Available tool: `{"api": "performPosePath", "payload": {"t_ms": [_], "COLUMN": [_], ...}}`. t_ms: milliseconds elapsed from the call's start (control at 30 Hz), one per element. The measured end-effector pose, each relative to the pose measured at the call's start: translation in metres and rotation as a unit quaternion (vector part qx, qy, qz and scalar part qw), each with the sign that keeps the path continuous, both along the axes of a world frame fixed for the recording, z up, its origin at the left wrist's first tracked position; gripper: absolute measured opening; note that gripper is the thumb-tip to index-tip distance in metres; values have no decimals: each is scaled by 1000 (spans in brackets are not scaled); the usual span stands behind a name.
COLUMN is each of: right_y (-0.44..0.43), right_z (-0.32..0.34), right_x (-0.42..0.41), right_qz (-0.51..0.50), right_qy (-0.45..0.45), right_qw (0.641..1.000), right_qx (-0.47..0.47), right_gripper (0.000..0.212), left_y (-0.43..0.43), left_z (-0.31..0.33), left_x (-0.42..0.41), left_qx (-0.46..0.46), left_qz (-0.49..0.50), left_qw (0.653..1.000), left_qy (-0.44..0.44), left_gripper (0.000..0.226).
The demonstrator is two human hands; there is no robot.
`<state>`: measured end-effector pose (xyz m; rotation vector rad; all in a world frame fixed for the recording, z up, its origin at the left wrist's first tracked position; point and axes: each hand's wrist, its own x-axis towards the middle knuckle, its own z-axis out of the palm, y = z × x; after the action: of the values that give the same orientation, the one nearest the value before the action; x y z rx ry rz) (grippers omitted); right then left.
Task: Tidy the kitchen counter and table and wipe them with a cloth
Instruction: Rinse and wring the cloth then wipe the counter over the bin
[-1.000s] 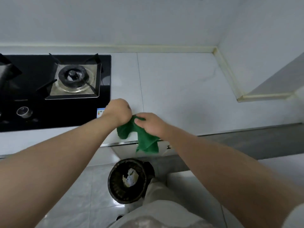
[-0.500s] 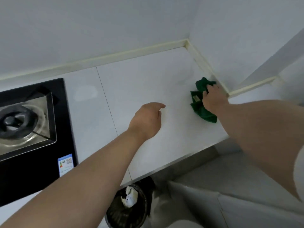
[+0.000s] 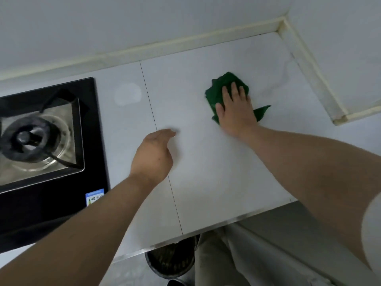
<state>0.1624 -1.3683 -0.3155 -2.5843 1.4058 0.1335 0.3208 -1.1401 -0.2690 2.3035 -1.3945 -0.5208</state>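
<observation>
Right of centre in the frame, our right hand (image 3: 235, 114) presses the green cloth (image 3: 218, 89) onto the counter (image 3: 206, 182), fingers straight and slightly spread. Our left hand (image 3: 153, 153) is loosely curled and empty. We should wipe in overlapping strokes with even pressure.

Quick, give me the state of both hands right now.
Left hand: open, fingers loosely curled, holding nothing, over the counter.
Right hand: open, fingers straight, pressing the green cloth onto the counter.
</observation>
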Motion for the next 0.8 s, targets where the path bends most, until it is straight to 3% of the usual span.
{"api": "performPosePath", "payload": {"t_ms": [100,200,333,433,567,667,733,800], "right_y": [91,195,294,342,359,354,339,310], "right_z": [6,6,6,8,13,32,49,66], "right_x": [37,56,51,34,23,15,2,-17], "right_qz": [121,241,319,340,382,451,422,302], "right_qy": [-16,-12,-1,-8,-25,-33,-59,-130], "right_qw": [992,968,945,936,916,883,899,938], "right_qx": [18,65,71,90,121,124,97,104], "right_gripper": [77,71,64,61,63,44,36,38], "left_y": [35,78,133,164,186,187,179,162], "left_z": [3,3,6,18,35,52,61,71], "left_x": [8,9,3,-8,-27,-33,-36,-43], "left_qx": [18,22,75,133,207,241,197,111], "left_qz": [28,25,77,131,123,124,120,98], "left_qw": [999,999,990,979,968,960,972,989], "left_qy": [-26,-36,-90,-81,-70,-66,-41,10], "left_gripper": [66,65,38,19,13,20,26,32]}}
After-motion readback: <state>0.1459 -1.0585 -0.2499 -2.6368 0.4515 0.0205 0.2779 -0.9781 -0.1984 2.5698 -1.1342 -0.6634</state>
